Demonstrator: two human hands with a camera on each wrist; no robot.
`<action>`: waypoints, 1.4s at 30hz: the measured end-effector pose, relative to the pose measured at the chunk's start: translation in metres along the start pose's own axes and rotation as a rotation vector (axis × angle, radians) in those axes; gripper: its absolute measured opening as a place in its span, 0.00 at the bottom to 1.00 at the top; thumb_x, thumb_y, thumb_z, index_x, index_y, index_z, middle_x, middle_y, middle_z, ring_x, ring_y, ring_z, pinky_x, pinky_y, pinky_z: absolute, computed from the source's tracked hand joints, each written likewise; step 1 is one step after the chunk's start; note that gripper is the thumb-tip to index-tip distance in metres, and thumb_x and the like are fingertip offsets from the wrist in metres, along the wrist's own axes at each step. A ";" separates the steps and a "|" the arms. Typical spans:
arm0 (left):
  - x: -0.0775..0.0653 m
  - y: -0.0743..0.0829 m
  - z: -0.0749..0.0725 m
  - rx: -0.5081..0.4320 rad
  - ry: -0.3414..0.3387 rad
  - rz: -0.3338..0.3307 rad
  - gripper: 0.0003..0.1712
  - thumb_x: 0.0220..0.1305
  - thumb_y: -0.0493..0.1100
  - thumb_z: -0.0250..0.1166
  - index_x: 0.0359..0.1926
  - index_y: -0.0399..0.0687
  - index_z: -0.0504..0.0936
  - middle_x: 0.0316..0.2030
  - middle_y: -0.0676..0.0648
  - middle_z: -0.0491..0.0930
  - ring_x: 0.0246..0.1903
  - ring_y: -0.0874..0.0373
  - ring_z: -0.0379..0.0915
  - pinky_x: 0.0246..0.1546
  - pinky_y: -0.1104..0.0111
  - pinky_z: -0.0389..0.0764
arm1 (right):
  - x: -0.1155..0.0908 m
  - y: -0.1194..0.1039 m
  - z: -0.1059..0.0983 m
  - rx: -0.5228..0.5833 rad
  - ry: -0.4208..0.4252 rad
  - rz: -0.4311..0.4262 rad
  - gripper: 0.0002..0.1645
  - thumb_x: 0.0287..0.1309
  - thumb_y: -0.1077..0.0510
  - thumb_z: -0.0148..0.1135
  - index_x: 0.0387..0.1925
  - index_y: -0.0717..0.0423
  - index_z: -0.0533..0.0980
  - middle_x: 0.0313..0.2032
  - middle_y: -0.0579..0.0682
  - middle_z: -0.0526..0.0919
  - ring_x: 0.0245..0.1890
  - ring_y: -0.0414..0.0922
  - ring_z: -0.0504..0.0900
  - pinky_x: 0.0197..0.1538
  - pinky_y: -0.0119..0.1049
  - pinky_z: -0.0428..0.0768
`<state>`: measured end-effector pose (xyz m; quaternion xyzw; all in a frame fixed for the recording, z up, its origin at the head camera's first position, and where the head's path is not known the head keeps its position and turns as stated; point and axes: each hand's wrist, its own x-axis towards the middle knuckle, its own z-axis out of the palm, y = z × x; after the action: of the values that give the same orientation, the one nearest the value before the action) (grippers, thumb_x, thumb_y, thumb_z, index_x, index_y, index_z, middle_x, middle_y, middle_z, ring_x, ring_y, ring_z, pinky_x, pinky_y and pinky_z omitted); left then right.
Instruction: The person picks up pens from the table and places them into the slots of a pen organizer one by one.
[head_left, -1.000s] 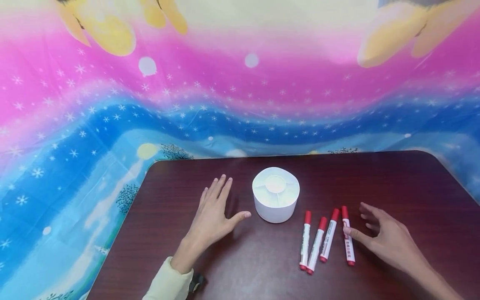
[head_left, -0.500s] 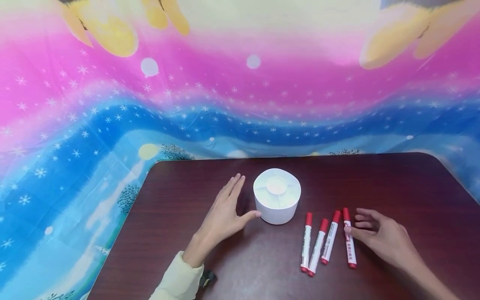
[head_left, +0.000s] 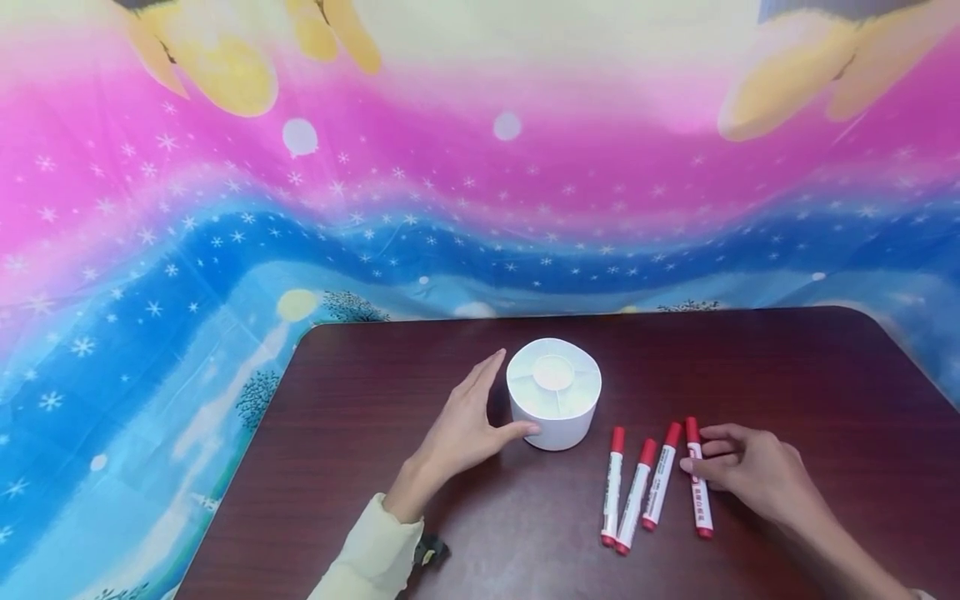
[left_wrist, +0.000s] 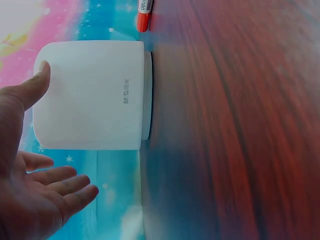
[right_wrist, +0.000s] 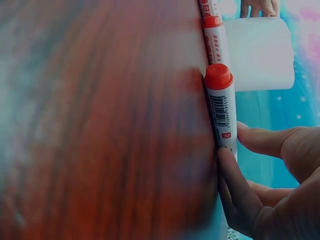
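A white round pen holder (head_left: pixel 558 429) with divided compartments and a round centre stands upright on the table. My left hand (head_left: pixel 467 425) is spread beside it, fingers straight along its left side and thumb in front of its wall; the left wrist view shows the thumb over the holder (left_wrist: pixel 95 100) near its top. My right hand (head_left: pixel 765 471) pinches the rightmost red-capped whiteboard marker (head_left: pixel 701 500), which lies on the table. In the right wrist view, thumb and fingertips sit on opposite sides of this marker (right_wrist: pixel 220 105).
Left of the pinched marker lie three more red-and-white markers (head_left: pixel 660 475), side by side, red caps pointing away. The dark wooden table (head_left: pixel 375 350) ends at the back against a colourful printed cloth (head_left: pixel 480 192).
My left hand has moved right, up to the pen holder, its thumb now in front of the wall. My right hand's fingers have closed in on the rightmost marker.
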<state>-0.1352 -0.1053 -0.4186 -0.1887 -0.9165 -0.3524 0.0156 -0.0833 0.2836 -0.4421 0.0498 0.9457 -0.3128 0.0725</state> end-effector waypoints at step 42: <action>0.005 0.000 0.008 -0.100 0.020 0.005 0.61 0.57 0.59 0.83 0.84 0.52 0.61 0.74 0.45 0.73 0.74 0.46 0.71 0.73 0.45 0.76 | 0.016 -0.028 -0.020 0.450 -0.080 -0.046 0.38 0.70 0.64 0.69 0.73 0.78 0.64 0.56 0.70 0.82 0.41 0.30 0.89 0.45 0.38 0.92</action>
<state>-0.1389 -0.0984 -0.4244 -0.1882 -0.8969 -0.3997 0.0162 -0.1049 0.2736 -0.4128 0.0308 0.8495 -0.5190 0.0901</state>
